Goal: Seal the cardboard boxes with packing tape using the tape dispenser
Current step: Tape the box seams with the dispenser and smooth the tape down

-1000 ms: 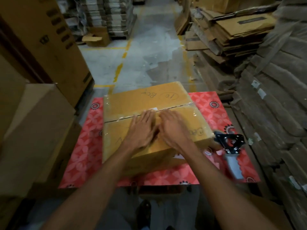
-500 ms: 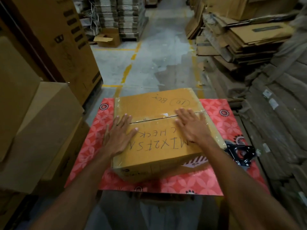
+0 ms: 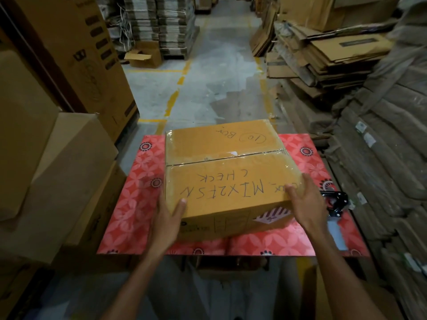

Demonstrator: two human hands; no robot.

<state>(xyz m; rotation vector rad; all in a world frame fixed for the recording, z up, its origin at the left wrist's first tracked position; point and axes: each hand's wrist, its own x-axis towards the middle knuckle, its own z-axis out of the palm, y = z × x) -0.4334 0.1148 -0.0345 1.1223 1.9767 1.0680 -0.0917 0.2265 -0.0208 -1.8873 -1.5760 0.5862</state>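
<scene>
Your left hand (image 3: 168, 220) and right hand (image 3: 305, 199) grip near corners of taped box (image 3: 227, 172) on red table (image 3: 129, 204); tape dispenser (image 3: 335, 207) just right.

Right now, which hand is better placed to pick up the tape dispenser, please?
Right: the tape dispenser lies just beside the right hand; the left hand grips the opposite corner of the box.

On top of the cardboard box (image 3: 226, 181) we read black handwriting, upside down to us: "CHECK" and, nearer us, what looks like "MIX2FSN"; on the far flap stands "Box" beside a circled "10". A short scrawl just beside our right hand (image 3: 305, 204), and the small print on the box's near face, we cannot read.
</scene>
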